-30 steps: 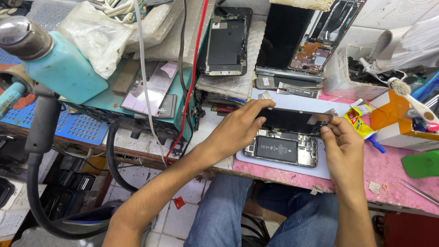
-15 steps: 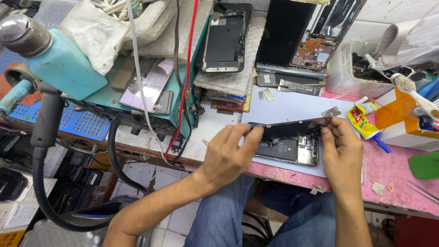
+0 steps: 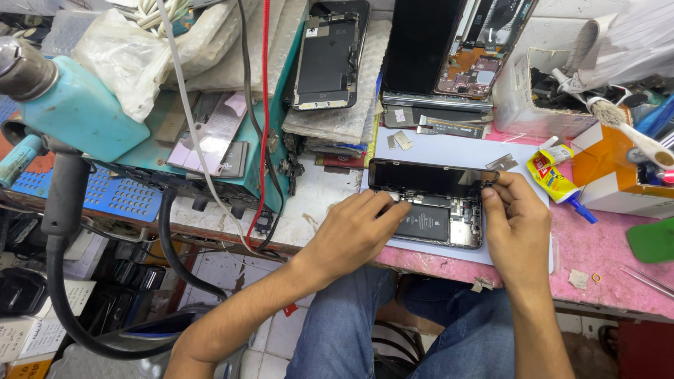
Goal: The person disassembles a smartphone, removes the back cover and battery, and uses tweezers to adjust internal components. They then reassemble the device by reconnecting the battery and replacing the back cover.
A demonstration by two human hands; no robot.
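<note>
My left hand [image 3: 354, 231] rests its fingers, pressed together, on the open phone [image 3: 439, 223] lying on the surface [image 3: 618, 263]. My right hand [image 3: 516, 224] pinches the lifted screen [image 3: 432, 179] by its edge. The screen is not yet seated; closing remains, I judge.
</note>
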